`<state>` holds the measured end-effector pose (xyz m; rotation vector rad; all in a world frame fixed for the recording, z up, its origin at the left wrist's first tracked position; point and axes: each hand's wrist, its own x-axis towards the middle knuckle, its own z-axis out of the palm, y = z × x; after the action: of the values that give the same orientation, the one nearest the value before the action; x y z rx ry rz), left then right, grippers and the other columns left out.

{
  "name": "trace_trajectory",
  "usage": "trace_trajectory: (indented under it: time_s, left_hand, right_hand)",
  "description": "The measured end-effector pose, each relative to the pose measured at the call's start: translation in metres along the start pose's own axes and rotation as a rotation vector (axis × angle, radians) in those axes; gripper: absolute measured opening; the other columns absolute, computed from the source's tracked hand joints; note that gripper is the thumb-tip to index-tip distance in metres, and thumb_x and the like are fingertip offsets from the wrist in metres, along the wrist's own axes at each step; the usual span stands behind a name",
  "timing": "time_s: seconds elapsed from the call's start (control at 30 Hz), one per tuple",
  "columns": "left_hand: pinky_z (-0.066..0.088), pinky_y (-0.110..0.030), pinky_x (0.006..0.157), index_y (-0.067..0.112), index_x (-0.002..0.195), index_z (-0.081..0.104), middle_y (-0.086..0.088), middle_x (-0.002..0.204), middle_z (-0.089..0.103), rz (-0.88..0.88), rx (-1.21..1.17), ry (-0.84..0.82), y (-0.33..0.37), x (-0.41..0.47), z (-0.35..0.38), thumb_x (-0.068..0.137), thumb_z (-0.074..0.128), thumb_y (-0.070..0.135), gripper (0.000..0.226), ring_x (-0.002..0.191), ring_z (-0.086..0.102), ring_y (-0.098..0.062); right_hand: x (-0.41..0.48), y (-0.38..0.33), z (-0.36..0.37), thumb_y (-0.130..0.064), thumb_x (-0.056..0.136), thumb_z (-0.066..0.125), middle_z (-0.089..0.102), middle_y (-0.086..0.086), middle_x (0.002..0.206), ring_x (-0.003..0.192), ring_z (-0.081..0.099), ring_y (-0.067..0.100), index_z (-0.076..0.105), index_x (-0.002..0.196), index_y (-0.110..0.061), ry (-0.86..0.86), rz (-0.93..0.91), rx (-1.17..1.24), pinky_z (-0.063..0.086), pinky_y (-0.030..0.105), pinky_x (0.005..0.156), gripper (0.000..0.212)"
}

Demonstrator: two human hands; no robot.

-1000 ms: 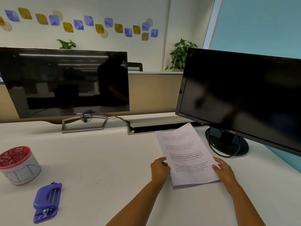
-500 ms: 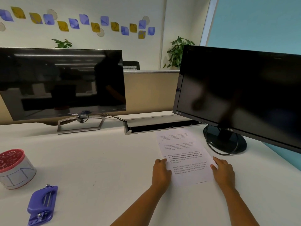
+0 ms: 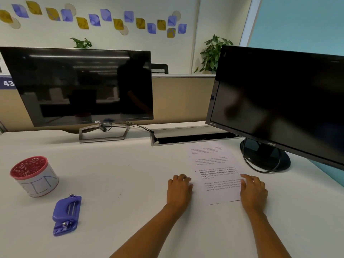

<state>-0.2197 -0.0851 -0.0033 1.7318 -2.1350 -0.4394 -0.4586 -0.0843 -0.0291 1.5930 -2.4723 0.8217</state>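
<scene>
A printed sheet of paper (image 3: 214, 164) lies flat on the white desk (image 3: 121, 174), in front of the right monitor. My left hand (image 3: 179, 189) rests at the sheet's lower left edge, fingers bent, palm down. My right hand (image 3: 253, 190) lies on the lower right edge of the sheet with its fingers spread over the paper. Neither hand grips anything.
A blue hole punch (image 3: 66, 215) and a red-rimmed cup (image 3: 34, 176) sit on the desk's left side. A Dell monitor (image 3: 80, 86) stands at the back left, an Acer monitor (image 3: 279, 101) at the right, its round base (image 3: 264, 155) beside the sheet. A cable slot (image 3: 189, 137) lies behind the paper.
The sheet, held slightly raised and tilted a second ago, now lies flat on the desk. Both hands have settled onto its lower edges.
</scene>
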Motion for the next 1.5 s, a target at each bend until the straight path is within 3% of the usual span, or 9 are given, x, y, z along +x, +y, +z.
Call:
trace_trajectory:
  time_s: [0.17, 0.4, 0.5, 0.77, 1.1, 1.5]
  left_hand:
    - [0.032, -0.026, 0.1, 0.019, 0.126, 0.056, 0.001, 0.133, 0.056, -0.076, -0.031, 0.145, -0.039, -0.02, -0.026, 0.096, 0.041, 0.026, 0.034, 0.122, 0.048, -0.017]
    - [0.038, -0.028, 0.088, 0.017, 0.109, 0.065, -0.002, 0.109, 0.068, -0.283, -0.089, 0.281, -0.106, -0.064, -0.058, 0.091, 0.051, 0.022, 0.023, 0.103, 0.058, -0.02]
    - [0.042, -0.028, 0.086, 0.013, 0.107, 0.066, -0.005, 0.106, 0.069, -0.356, -0.143, 0.309, -0.13, -0.08, -0.07, 0.089, 0.055, 0.019, 0.021, 0.098, 0.059, -0.021]
    - [0.042, -0.026, 0.078, 0.004, 0.107, 0.066, -0.013, 0.105, 0.066, -0.499, -0.312, 0.334, -0.166, -0.096, -0.086, 0.087, 0.06, 0.016, 0.024, 0.096, 0.061, -0.026]
    - [0.037, -0.022, 0.071, 0.004, 0.095, 0.069, -0.012, 0.099, 0.064, -0.445, -0.348, 0.272, -0.171, -0.085, -0.087, 0.084, 0.063, 0.018, 0.019, 0.079, 0.052, -0.015]
    - [0.047, -0.029, 0.077, 0.002, 0.097, 0.067, -0.015, 0.102, 0.064, -0.363, -0.227, 0.141, -0.179, -0.073, -0.089, 0.088, 0.054, 0.014, 0.02, 0.09, 0.061, -0.026]
  right_hand:
    - [-0.022, -0.047, 0.001, -0.014, 0.092, 0.054, 0.063, 0.017, 0.117, 0.106, 0.057, 0.033, 0.064, 0.112, -0.006, -0.025, -0.038, 0.211, 0.049, 0.043, 0.087, 0.024]
    - [-0.067, -0.122, 0.013, -0.015, 0.092, 0.054, 0.064, 0.01, 0.107, 0.101, 0.058, 0.024, 0.065, 0.105, -0.009, -0.152, -0.16, 0.477, 0.052, 0.033, 0.084, 0.018]
    - [-0.087, -0.15, 0.018, -0.016, 0.093, 0.053, 0.064, 0.006, 0.108, 0.1, 0.058, 0.018, 0.064, 0.107, -0.011, -0.224, -0.209, 0.515, 0.05, 0.026, 0.081, 0.019]
    - [-0.128, -0.201, 0.026, -0.016, 0.094, 0.051, 0.063, 0.003, 0.108, 0.101, 0.058, 0.017, 0.064, 0.106, -0.012, -0.342, -0.264, 0.562, 0.051, 0.028, 0.084, 0.019]
    - [-0.15, -0.235, 0.035, -0.013, 0.093, 0.05, 0.062, 0.004, 0.112, 0.103, 0.058, 0.017, 0.063, 0.109, -0.01, -0.518, -0.337, 0.526, 0.047, 0.022, 0.088, 0.021]
    - [-0.146, -0.283, 0.042, -0.011, 0.09, 0.055, 0.064, 0.009, 0.109, 0.104, 0.057, 0.021, 0.066, 0.108, -0.01, -0.615, -0.511, 0.366, 0.045, 0.024, 0.087, 0.021]
